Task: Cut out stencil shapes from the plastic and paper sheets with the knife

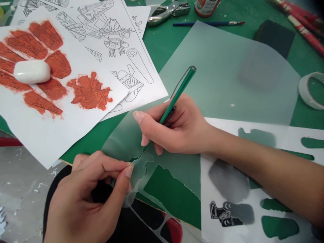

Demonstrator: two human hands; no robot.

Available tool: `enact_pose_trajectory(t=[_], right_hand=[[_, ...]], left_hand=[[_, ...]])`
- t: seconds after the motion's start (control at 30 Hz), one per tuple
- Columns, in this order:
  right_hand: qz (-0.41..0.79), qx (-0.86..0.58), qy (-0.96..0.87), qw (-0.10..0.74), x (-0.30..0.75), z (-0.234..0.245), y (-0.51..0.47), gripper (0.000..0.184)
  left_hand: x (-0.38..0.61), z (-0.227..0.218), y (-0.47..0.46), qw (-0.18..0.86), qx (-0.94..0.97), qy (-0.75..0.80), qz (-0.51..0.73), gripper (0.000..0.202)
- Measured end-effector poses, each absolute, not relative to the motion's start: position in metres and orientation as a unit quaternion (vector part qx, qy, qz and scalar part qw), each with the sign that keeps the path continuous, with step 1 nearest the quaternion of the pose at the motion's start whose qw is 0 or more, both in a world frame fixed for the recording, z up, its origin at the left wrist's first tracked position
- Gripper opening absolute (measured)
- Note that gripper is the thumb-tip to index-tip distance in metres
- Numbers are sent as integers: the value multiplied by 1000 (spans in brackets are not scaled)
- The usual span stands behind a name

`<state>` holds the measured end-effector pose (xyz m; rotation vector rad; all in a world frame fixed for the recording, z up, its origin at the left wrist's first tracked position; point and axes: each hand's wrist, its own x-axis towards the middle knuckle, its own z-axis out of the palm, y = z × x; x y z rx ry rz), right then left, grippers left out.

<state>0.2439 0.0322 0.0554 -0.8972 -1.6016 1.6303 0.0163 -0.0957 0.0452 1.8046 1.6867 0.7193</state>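
Note:
My right hand (174,130) is closed around a slim green pen-shaped tool (179,89) with a clip. The tool points down at a frosted translucent plastic sheet (202,64), near a wavy cut line in it. Its very tip is hard to make out. At the table's near edge, my left hand (93,195) pinches a cut-edged part of this sheet between thumb and forefinger. Openings in the sheet show the green tabletop and the dark area below. Under my right forearm lies a white paper (227,236) with several cut-out shapes.
On the left, a white case (32,71) rests on paper printed with orange shapes (88,91), over line drawings (136,64). Farther back are a metal punch plier (168,13), a paintbrush (210,24) and a jar (206,6). A tape roll (305,88) is at right.

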Motion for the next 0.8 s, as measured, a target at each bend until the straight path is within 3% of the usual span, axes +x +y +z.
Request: enact_pose_trajectory(t=[0.53, 0.8], right_hand=[[696, -333, -480, 417, 242, 48, 46, 69], [713, -317, -478, 402, 241, 45, 50, 68]], left_hand=[[36, 59, -79, 232, 696, 609, 301, 13], [36, 50, -87, 248, 671, 627, 309, 15]])
